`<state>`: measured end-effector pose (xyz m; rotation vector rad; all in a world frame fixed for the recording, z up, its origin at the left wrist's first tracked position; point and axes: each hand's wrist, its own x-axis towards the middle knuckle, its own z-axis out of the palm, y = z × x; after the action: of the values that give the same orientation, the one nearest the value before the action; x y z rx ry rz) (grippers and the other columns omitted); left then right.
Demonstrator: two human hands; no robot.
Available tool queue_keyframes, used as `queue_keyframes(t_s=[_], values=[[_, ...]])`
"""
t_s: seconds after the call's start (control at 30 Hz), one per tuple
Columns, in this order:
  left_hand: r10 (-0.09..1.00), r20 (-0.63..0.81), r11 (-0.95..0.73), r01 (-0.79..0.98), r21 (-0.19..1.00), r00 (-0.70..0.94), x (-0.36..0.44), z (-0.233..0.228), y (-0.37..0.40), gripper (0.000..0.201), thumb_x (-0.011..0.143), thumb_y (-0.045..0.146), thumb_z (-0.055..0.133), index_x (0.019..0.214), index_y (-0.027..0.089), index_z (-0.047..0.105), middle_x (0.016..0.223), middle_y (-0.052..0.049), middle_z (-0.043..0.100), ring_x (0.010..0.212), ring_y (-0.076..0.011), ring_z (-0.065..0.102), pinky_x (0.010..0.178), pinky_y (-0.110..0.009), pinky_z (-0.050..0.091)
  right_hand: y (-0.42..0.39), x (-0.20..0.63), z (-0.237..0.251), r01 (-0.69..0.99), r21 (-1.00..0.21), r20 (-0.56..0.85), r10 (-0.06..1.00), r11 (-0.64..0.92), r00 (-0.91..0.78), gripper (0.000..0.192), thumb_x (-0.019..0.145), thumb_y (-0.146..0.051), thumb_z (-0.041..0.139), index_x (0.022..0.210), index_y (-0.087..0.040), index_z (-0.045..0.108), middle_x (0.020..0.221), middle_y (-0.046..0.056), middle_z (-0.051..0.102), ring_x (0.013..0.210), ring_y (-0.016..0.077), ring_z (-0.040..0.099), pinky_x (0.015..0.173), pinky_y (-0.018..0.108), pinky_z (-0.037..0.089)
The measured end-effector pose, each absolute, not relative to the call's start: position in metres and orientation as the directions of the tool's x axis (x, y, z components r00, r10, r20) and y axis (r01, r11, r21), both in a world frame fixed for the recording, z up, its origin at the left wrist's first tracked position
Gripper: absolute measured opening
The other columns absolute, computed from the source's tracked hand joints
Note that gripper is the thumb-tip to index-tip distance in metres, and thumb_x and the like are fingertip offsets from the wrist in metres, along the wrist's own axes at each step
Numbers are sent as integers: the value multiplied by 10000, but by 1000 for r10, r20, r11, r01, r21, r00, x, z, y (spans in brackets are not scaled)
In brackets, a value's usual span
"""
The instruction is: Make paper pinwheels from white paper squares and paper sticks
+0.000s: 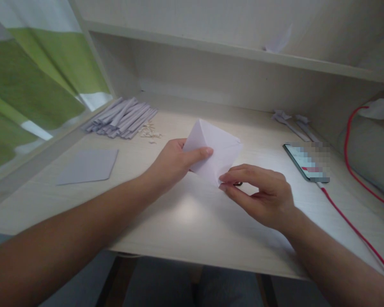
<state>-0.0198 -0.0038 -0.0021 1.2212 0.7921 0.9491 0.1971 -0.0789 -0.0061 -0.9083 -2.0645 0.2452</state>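
A white sheet of paper [222, 145] with a crease near its left corner is held above the desk between my two hands. My left hand [182, 155] grips its left side, the thumb lying on top and the other fingers hidden beneath. At the lower corner, the thumb and index finger of my right hand [259, 189] pinch the paper. A small dark, shiny ring-like item shows by the right fingers; I cannot tell what it is. On the desk to the left lies a flat stack of square paper [88, 167].
A pile of rolled paper strips [121, 118] lies at the back left, with small pale scraps [150, 131] beside it. Folded paper pieces with stems [291, 123] rest at the back right. A phone [304, 164] with a red cable [348, 226] lies on the right. A shelf [211, 47] overhangs the desk.
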Motion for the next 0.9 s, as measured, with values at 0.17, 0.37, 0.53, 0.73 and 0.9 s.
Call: queue_keyframes(t_s=[0.17, 0.37, 0.53, 0.73, 0.9], values=[[912, 12, 77, -200, 977, 410, -20, -2, -5, 336, 742, 420, 913, 891, 139, 804, 846, -48, 777, 730, -156, 685, 675, -250, 532, -80, 196, -6, 519, -493, 610, 703, 698, -365, 191, 928, -107, 770, 1036, -264, 747, 955, 0, 818, 819, 160, 764, 715, 287, 568], [905, 27, 62, -194, 979, 425, -22, -4, -5, 280, 738, 366, 903, 884, 150, 799, 812, -35, 765, 688, -149, 667, 651, -254, 513, -80, 198, -8, 489, -640, 556, 796, 593, -238, 157, 911, -120, 784, 976, -262, 764, 925, 6, 803, 815, 179, 743, 733, 318, 566], [926, 33, 8, -107, 994, 376, -23, 0, -7, 298, 722, 403, 897, 823, 149, 779, 730, -18, 721, 621, -132, 603, 592, -246, 468, -80, 200, -11, 430, -733, 500, 846, 526, -183, 175, 893, -115, 797, 960, -276, 796, 928, 12, 813, 838, 200, 751, 738, 339, 575], [923, 34, 2, -92, 996, 383, -23, 2, -8, 325, 714, 418, 907, 831, 142, 782, 749, -24, 733, 642, -139, 624, 595, -245, 470, -80, 198, -10, 401, -792, 443, 885, 461, -141, 142, 860, -153, 840, 918, -279, 809, 893, 20, 814, 798, 202, 744, 684, 337, 574], [913, 29, 23, -121, 992, 407, -22, -1, -7, 348, 680, 429, 942, 811, 148, 782, 746, -22, 738, 643, -143, 636, 614, -250, 497, -79, 198, -11, 365, -828, 419, 902, 425, -101, 122, 834, -186, 867, 885, -277, 805, 870, 31, 814, 782, 214, 750, 652, 337, 598]])
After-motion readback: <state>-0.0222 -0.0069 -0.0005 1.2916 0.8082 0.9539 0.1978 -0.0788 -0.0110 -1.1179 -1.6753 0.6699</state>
